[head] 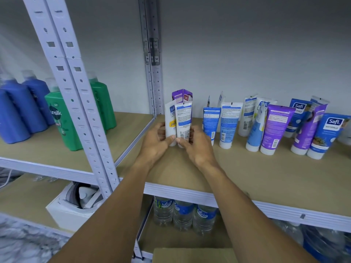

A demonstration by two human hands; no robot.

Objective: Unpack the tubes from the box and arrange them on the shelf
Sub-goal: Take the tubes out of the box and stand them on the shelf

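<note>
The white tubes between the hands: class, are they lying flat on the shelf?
No, the white tubes stand upright, caps down, on the shelf, gripped by the left hand and right hand.

Blue/green shampoo btls (62, 120) on left, water btls (183, 213) below.

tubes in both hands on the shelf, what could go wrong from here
1. The white tube in the left hand and the blue-label tube in the right hand stand on narrow caps; released carelessly, they may topple.
2. A sideways fall could knock the blue tube beside them, and maybe the row beyond.
</note>
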